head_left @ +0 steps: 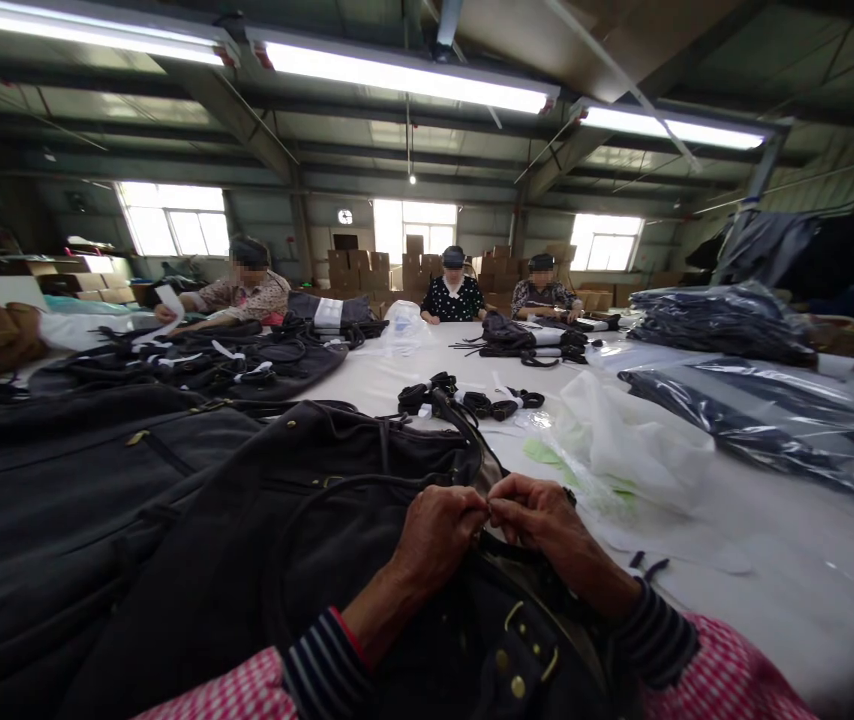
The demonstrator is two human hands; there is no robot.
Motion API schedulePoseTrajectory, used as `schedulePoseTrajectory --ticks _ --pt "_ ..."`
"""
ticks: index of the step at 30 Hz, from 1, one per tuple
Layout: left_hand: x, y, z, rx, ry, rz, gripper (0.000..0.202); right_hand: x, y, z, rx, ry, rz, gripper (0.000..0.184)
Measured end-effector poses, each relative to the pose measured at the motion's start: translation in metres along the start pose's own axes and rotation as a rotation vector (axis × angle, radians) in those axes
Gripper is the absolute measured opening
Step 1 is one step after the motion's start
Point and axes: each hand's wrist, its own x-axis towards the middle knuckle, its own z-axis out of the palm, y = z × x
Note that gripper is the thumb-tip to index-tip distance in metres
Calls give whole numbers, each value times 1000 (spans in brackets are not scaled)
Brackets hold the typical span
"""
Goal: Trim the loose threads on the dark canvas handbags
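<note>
A large dark bag (367,570) with black handles and brass-coloured fittings lies in front of me. Above its opening edge, my left hand (442,525) and my right hand (539,520) meet fingertip to fingertip. Both are closed in a pinch, and whatever is between the fingers is too small to make out. A black strap or handle (506,548) passes just under my fingers. The bag's buckle (528,640) shows below, toward me. Another dark bag (59,490) lies flat on the left.
Bundled black straps (472,400) lie beyond the bag on the white table (794,590). Crumpled clear plastic (622,440) and plastic-wrapped dark bags (772,400) are on the right. Several people, including one person (453,295), sit across the table. Cardboard boxes (356,270) stand behind.
</note>
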Motion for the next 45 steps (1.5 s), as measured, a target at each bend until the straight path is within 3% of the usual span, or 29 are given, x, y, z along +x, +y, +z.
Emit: schedulePoseTrajectory --ticks 5,26,36,45 --pt "1 1 0 -22 -2 -32 24 -1 1 -1 -11 67 -7 27" --pt "1 0 1 -21 36 -22 21 0 3 -1 -46 30 5 32" --pt "2 -1 4 -282 97 -119 21 4 9 0 -8 63 -36 29" --pt "0 3 -4 -285 16 -70 20 3 5 -2 107 23 22 30"
